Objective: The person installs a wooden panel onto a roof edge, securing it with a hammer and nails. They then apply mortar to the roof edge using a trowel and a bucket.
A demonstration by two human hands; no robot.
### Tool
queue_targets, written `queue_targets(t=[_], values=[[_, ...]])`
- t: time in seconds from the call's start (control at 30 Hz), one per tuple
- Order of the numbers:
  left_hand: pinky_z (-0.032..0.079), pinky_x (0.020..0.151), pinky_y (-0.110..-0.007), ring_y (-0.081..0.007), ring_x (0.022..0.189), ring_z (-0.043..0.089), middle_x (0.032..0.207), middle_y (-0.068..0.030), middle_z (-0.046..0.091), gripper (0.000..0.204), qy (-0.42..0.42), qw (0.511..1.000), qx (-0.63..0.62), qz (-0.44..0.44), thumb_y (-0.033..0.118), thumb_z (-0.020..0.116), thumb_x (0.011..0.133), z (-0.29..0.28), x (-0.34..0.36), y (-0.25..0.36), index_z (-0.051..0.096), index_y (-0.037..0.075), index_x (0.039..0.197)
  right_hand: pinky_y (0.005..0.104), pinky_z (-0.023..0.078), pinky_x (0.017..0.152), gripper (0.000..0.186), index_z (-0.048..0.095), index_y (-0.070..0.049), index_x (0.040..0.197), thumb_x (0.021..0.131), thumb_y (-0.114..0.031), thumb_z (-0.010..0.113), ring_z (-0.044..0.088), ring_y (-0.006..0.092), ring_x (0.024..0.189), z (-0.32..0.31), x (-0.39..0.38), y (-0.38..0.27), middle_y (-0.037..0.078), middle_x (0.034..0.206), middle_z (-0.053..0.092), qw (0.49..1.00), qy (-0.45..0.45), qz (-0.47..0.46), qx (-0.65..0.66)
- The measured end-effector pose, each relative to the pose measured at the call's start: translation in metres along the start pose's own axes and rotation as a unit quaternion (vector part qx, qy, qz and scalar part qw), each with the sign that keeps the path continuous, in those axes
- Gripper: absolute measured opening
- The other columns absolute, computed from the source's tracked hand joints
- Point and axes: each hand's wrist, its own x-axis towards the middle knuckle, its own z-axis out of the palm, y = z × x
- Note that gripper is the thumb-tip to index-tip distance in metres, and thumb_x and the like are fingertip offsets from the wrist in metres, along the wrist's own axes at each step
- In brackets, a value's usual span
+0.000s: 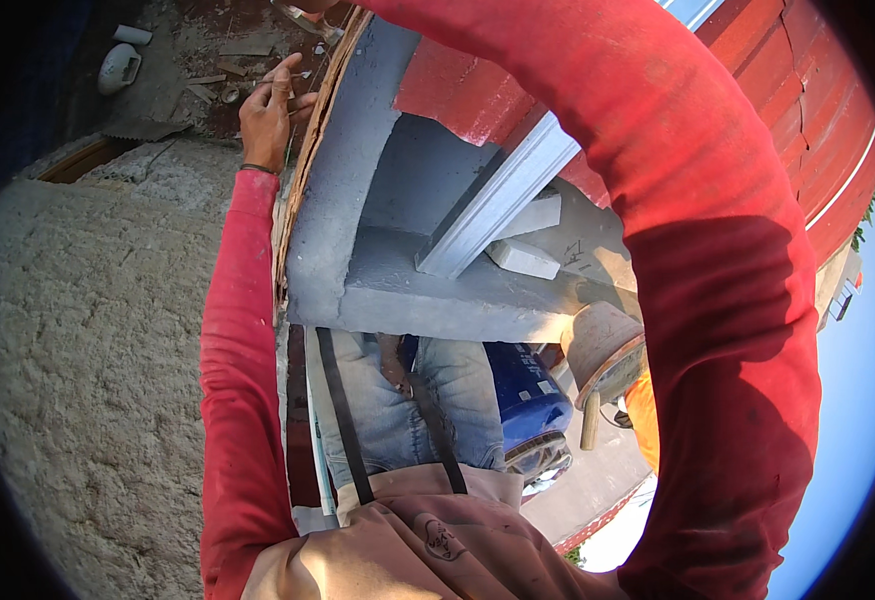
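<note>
My left hand (265,122) is raised at the upper left, beside the rough, splintered edge of a grey-painted panel (342,150). Its fingers are apart and partly bent, and I make out nothing held in them. My right arm, in a red sleeve, arches over the top of the view. Only a sliver of my right hand (314,4) shows at the top edge, by the panel's upper end. It appears closed on a paintbrush (309,18), whose handle is mostly out of sight.
A rough plastered wall (87,330) stands at the left. A metal channel (502,195) slants across the grey ledge (447,312), near white blocks (525,258). Below are a blue drum (527,395) and a bucket (602,345). Red corrugated sheeting (757,80) fills the upper right. Debris (227,70) lies below, far left.
</note>
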Motion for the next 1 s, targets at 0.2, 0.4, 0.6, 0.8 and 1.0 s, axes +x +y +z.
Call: queue_targets(t=[0.2,0.4,0.6,0.8,1.0], values=[[0.061,0.071,-0.025,-0.0162,0.079,0.073,0.101,-0.0087,0.072,0.029,0.102,0.982,-0.158,0.005,0.020,0.069,0.100,0.033,0.012,0.012,0.069,-0.001,0.119,0.0482,0.058,0.088,0.030,0.079,-0.011,0.108,0.093,-0.023,0.057,0.072,0.0307,0.109,-0.004,0.006,-0.004,0.017,0.111,0.075,0.999,-0.033,-0.028,-0.009],[0.053,0.072,-0.025,-0.0091,0.077,0.067,0.089,-0.0040,0.075,0.023,0.068,0.996,-0.001,0.057,0.020,0.064,0.101,0.043,0.012,0.019,0.074,0.000,0.104,0.0476,0.056,0.071,0.018,0.069,-0.002,0.103,0.089,-0.011,0.061,0.069,0.0398,0.083,-0.022,-0.033,0.017,0.020,0.088,0.070,0.997,-0.022,-0.060,-0.041],[0.052,0.074,-0.026,-0.0101,0.078,0.067,0.090,-0.0036,0.075,0.025,0.058,0.997,-0.032,-0.039,0.025,0.060,0.102,0.047,0.007,0.027,0.074,0.004,0.102,0.0516,0.048,0.061,0.024,0.060,0.001,0.114,0.100,-0.019,0.060,0.062,0.0423,0.067,-0.079,-0.058,0.015,0.022,0.068,0.060,0.992,0.014,-0.117,0.036],[0.054,0.075,-0.028,-0.0131,0.080,0.070,0.090,-0.0048,0.075,0.022,0.059,0.997,-0.043,-0.023,0.022,0.060,0.101,0.048,0.010,0.020,0.073,0.004,0.101,0.0541,0.040,0.053,0.018,0.051,-0.001,0.103,0.103,-0.018,0.058,0.056,0.0428,0.057,-0.107,-0.061,0.008,0.021,0.060,0.051,0.990,-0.083,-0.084,0.075],[0.056,0.077,-0.030,-0.0158,0.084,0.072,0.093,-0.0074,0.077,0.022,0.067,0.997,-0.042,-0.011,0.020,0.061,0.100,0.051,0.010,0.018,0.072,0.001,0.101,0.0527,0.041,0.053,0.018,0.052,-0.002,0.101,0.105,-0.019,0.056,0.053,0.0419,0.052,-0.104,-0.061,0.013,0.020,0.056,0.048,0.986,-0.126,-0.093,0.049]])
